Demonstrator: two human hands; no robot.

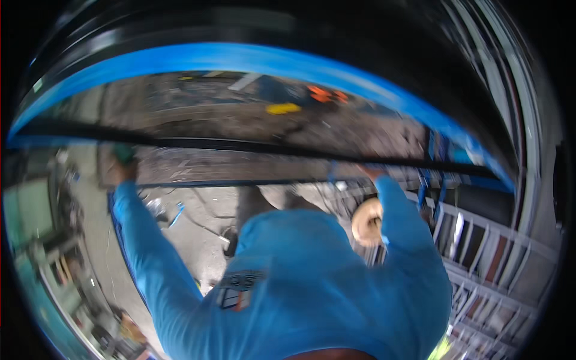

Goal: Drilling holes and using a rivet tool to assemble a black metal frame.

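A large dark frame spans the view from left to right, with a bright blue strip running along it beyond the near bar. Near the bar's left end is my left hand, closed on it, with a blurred green patch at the fingers. My right hand grips the same bar toward its right end, its fingers mostly hidden by the bar. Both arms reach forward, well apart. Through the frame's opening shows a worn workbench, with a yellow object and an orange one, both smeared.
A round tan coil or roll lies by my right forearm. Grey slatted racks stand at the right. Cables and scraps lie on the floor by my legs. A cluttered shelf or bench lines the left.
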